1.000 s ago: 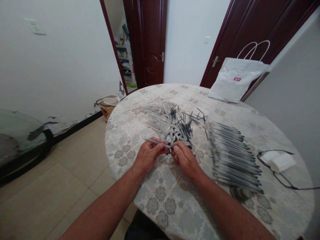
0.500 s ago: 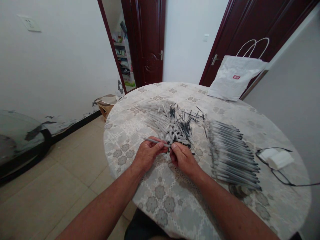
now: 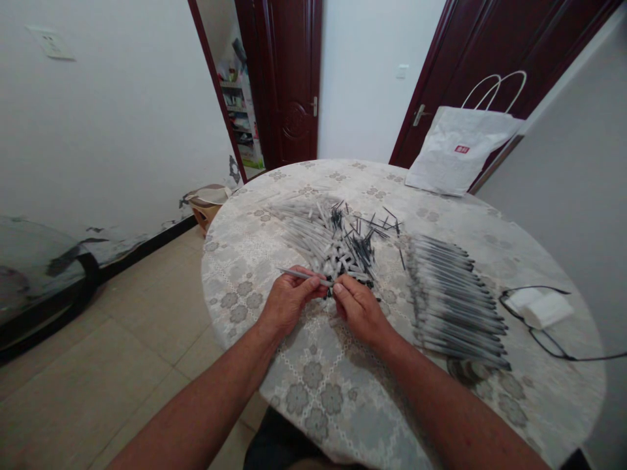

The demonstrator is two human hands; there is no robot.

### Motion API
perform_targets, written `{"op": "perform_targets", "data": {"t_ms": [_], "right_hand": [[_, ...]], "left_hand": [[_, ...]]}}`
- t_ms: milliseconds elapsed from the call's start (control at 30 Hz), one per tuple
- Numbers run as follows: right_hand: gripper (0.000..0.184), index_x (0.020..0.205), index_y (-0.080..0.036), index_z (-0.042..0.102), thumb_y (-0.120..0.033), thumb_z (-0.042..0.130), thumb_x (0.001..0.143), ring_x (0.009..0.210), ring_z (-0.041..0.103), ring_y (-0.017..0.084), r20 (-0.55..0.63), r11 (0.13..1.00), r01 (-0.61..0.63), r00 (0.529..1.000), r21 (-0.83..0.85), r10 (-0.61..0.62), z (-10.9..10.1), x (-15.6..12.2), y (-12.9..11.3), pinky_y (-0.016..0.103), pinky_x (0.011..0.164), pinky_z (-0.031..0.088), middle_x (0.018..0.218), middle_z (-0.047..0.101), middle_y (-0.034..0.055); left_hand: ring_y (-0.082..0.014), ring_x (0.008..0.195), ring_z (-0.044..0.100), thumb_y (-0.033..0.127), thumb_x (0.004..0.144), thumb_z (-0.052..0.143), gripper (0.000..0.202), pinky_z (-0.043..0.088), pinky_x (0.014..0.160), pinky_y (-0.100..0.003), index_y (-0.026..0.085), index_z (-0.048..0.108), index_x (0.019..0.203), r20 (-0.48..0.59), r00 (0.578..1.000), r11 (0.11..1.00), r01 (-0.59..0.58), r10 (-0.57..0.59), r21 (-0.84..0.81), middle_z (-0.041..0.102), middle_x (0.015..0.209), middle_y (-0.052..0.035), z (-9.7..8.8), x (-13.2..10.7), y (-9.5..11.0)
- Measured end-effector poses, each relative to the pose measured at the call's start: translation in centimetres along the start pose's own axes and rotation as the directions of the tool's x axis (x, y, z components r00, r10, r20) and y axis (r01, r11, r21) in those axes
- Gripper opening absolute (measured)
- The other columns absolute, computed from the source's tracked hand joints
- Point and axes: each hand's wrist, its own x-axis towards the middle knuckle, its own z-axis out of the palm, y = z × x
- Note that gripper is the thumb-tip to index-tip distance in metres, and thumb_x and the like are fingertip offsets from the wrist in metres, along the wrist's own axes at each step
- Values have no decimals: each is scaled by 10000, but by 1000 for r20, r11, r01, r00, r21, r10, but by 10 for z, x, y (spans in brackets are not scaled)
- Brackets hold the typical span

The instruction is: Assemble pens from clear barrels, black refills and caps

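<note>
A slim pale grey pen point(image 3: 294, 272) is pinched in my left hand point(image 3: 289, 297), its thin end pointing out to the left. At the pen's other end, the thumb and fingers of my right hand point(image 3: 355, 303) are closed; any small part between them is hidden. Just beyond my hands lies a loose pile of whitish pen barrels point(image 3: 306, 238), with short white pieces point(image 3: 340, 254) and dark thin pieces point(image 3: 362, 248) at its right side. Right of my right hand, many pens with dark ends point(image 3: 458, 300) lie stacked side by side.
The round table has a floral tablecloth point(image 3: 313, 375). Black-framed glasses point(image 3: 551, 346) and a white folded tissue pack point(image 3: 541, 307) lie at the right edge. A white paper bag point(image 3: 458, 150) stands at the back right. A stool point(image 3: 206, 205) is beyond the table's left edge.
My hands keep nearly the same position at the pen, with the right fingers shifting very slightly. The whole view has moved a little.
</note>
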Motion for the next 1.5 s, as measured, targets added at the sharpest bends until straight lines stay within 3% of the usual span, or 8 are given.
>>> {"op": "perform_targets", "data": {"t_ms": [367, 533, 667, 867, 967, 1100, 1233, 1500], "right_hand": [[440, 723, -228, 508, -465, 359, 1063, 521, 479, 139, 75, 994, -51, 996, 97, 44, -3, 3, 2, 263, 534, 373, 580, 501, -38], [193, 1035, -214, 623, -384, 540, 998, 719, 599, 162, -32, 981, 146, 988, -128, -151, -3, 0, -2, 274, 686, 452, 872, 668, 17], [177, 1030, -207, 665, -318, 531, 1002, 801, 629, 182, -23, 925, 266, 959, -272, -283, -4, 1, -4, 287, 758, 458, 915, 698, 50], [184, 1021, -193, 669, -310, 530, 991, 793, 656, 193, -163, 916, 186, 953, -356, -257, -18, 6, 2, 280, 737, 462, 890, 718, 59], [205, 1024, -194, 672, -336, 529, 987, 766, 663, 190, -251, 926, 117, 943, -359, -216, -26, 8, 5, 272, 710, 458, 869, 726, 53], [224, 1016, -188, 673, -349, 522, 980, 750, 661, 192, -287, 926, 84, 937, -368, -199, -29, 10, 7, 272, 707, 450, 849, 723, 53], [224, 1016, -181, 667, -347, 523, 972, 726, 652, 187, -287, 923, 75, 938, -378, -194, -26, 9, 7, 275, 699, 444, 846, 719, 55], [209, 988, -183, 661, -335, 517, 971, 710, 625, 182, -303, 920, 106, 925, -378, -231, -26, 10, 9, 281, 706, 453, 830, 703, 56]], "left_hand": [[-162, 723, 722, 324, 754, 855, 270, 603, 782, -317, 133, 693, 856, -4, 1000, 999, -16, 16, 39, 767, 833, -61, -1, -1, -1], [-186, 762, 728, 355, 764, 844, 279, 604, 798, -345, 146, 690, 865, 2, 999, 997, -41, 41, 71, 765, 837, -60, -2, -1, -2], [-184, 708, 709, 430, 793, 809, 326, 594, 716, -322, 134, 708, 885, 0, 998, 972, -62, 64, 227, 756, 820, -79, -4, -2, 0], [-186, 736, 688, 549, 881, 652, 398, 578, 656, -319, 153, 685, 896, -160, 966, 947, -151, 202, 282, 745, 925, -100, -14, -1, 13], [-179, 717, 668, 478, 845, 694, 315, 539, 621, -290, 169, 687, 902, -177, 949, 848, -136, 259, 513, 738, 901, -78, -22, -4, 25], [-199, 722, 657, 376, 843, 674, 228, 511, 683, -317, 201, 721, 981, -13, 976, 552, -113, 219, 826, 713, 800, -41, -34, -11, 29], [-211, 795, 659, 283, 842, 643, 300, 505, 799, -351, 212, 708, 1126, 116, 971, 293, -175, 208, 940, 723, 915, -56, -42, -11, 19], [-265, 951, 653, 270, 837, 661, 488, 486, 892, -390, 193, 607, 1316, 168, 957, 160, -208, 235, 965, 680, 1124, -126, -44, -2, 14]]}}
